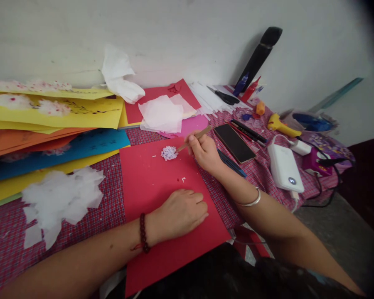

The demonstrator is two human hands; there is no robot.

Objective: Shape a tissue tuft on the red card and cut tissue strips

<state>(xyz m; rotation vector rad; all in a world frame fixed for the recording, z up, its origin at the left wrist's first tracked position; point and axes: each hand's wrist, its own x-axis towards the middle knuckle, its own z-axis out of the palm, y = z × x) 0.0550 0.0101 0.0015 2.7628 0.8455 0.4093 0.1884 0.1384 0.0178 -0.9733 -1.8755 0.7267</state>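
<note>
My right hand (205,153) pinches a thin wooden stick (195,138) whose tip points at a small white paper flower (169,153) lying on a red sheet of card (162,216). My left hand (180,211) rests palm down on that red sheet, fingers loosely curled and together, holding the sheet flat. A dark bead bracelet sits on the left wrist and a silver bangle on the right. Small white scraps lie on the red sheet near the flower.
Stacked yellow, orange and blue card (50,124) lies at left with white tissue pieces (60,199) in front. A phone (234,142), pens (247,131), scissors (226,97), a white power bank (284,168), a yellow glue gun (282,126) and a wall stand behind.
</note>
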